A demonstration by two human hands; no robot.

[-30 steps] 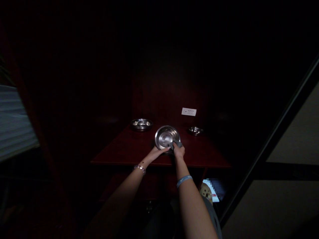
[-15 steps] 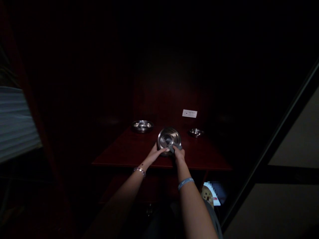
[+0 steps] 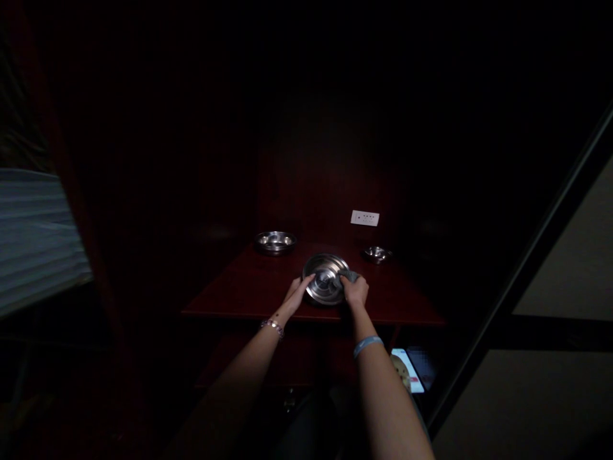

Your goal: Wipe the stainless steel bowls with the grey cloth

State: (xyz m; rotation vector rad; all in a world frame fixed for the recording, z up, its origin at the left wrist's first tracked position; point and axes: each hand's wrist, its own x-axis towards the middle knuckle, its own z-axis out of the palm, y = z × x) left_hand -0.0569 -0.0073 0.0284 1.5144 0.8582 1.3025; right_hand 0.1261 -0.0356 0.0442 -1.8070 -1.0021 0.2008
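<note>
A shiny metal bowl (image 3: 325, 263) is tilted toward me above the front of the dark red shelf (image 3: 230, 297). My left hand (image 3: 296, 294) grips its left rim, with the thumb over the edge and the other fingers hidden behind. My right hand (image 3: 356, 291) is closed on a grey cloth (image 3: 351, 276) and presses it to the right side of the bowl's inside. Farther back on the left stands a wider metal bowl (image 3: 275, 241). A smaller metal bowl (image 3: 377, 254) stands at the back right.
A white socket plate (image 3: 364, 218) is on the back wall. Dark panels close in on both sides. Below the shelf on the right, a lit screen (image 3: 407, 367) shows beside my arm. Pale ribbed material (image 3: 36, 236) hangs at the far left.
The bowl has turned and sunk a little. My right hand has moved right with the cloth, from the lower rim to the right side. The left thumb has shifted up the rim.
</note>
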